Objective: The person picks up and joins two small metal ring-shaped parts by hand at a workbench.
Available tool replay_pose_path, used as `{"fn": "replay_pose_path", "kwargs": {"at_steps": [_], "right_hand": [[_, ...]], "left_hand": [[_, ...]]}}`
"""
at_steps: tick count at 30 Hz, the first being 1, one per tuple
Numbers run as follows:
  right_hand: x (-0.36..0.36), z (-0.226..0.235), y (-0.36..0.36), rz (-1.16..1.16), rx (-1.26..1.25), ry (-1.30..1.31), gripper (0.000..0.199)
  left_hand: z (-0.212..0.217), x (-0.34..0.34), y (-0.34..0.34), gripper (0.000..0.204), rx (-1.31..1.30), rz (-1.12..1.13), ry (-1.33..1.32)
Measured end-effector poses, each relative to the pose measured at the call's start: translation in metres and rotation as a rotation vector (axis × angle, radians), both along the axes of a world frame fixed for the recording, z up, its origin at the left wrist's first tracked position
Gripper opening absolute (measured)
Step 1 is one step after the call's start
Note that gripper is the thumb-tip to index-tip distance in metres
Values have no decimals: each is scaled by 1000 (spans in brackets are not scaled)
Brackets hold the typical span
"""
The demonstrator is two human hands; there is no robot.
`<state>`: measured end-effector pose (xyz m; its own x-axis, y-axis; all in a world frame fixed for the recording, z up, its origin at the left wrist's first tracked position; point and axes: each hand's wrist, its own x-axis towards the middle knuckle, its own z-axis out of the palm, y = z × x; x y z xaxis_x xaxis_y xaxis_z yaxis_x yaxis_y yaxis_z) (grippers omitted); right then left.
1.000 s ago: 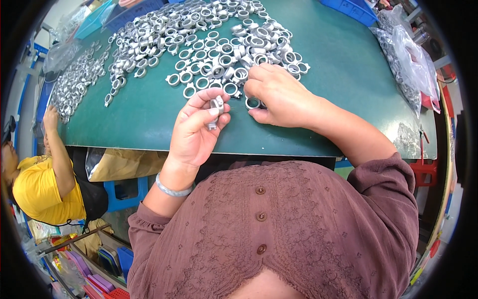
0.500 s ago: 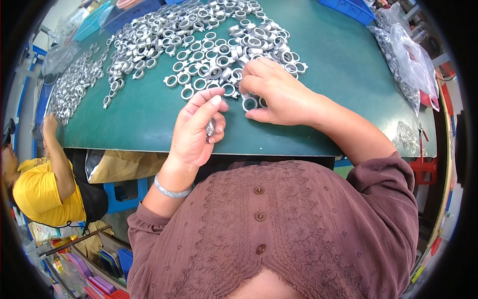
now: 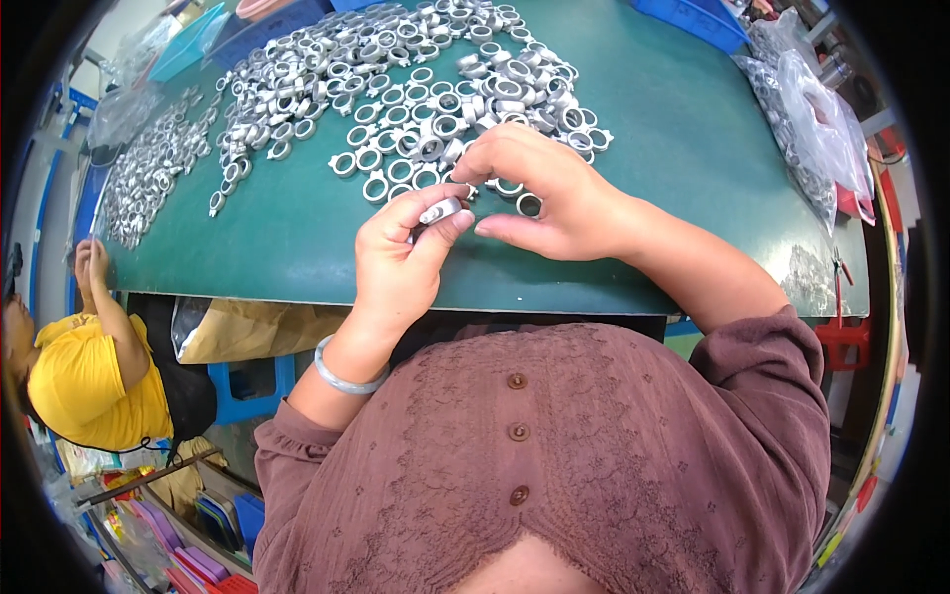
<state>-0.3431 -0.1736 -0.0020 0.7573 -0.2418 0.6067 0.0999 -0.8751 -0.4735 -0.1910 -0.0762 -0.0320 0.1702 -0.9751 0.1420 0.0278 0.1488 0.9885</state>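
My left hand (image 3: 401, 252) pinches a grey metal ring (image 3: 439, 210) with a small lug between thumb and fingertips, seen nearly edge-on. Its other fingers are curled, and what they may enclose is hidden. Close on its right, my right hand (image 3: 559, 193) is open, thumb and forefinger apart, with nothing visible between them. The right fingertips come near the left ones. Behind both hands lies a loose pile of similar metal rings (image 3: 427, 147); one ring (image 3: 528, 205) shows just behind the right hand's gap.
A bigger heap of rings (image 3: 297, 89) spreads across the green table (image 3: 653, 119), with smaller metal parts (image 3: 158, 178) at far left. Blue bins (image 3: 693, 22) stand at the back. Plastic bags (image 3: 811, 109) lie on the right edge. A person in yellow (image 3: 94, 381) sits at left.
My left hand has moved up and right and now pinches a ring at its fingertips. My right hand has opened away from the ring it was touching.
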Motion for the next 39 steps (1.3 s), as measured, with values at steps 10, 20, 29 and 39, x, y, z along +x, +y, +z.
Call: {"fn": "replay_pose_path", "kwargs": {"at_steps": [10, 20, 29, 39], "right_hand": [[0, 3, 13, -33, 285, 79, 26], [-1, 2, 14, -80, 613, 120, 15], [2, -8, 8, 7, 799, -24, 11], [1, 1, 5, -2, 231, -62, 22]], "left_hand": [[6, -2, -1, 23, -278, 190, -621], [-1, -4, -1, 31, -131, 150, -300], [2, 0, 3, 43, -44, 27, 39], [6, 1, 6, 32, 153, -115, 404]]}}
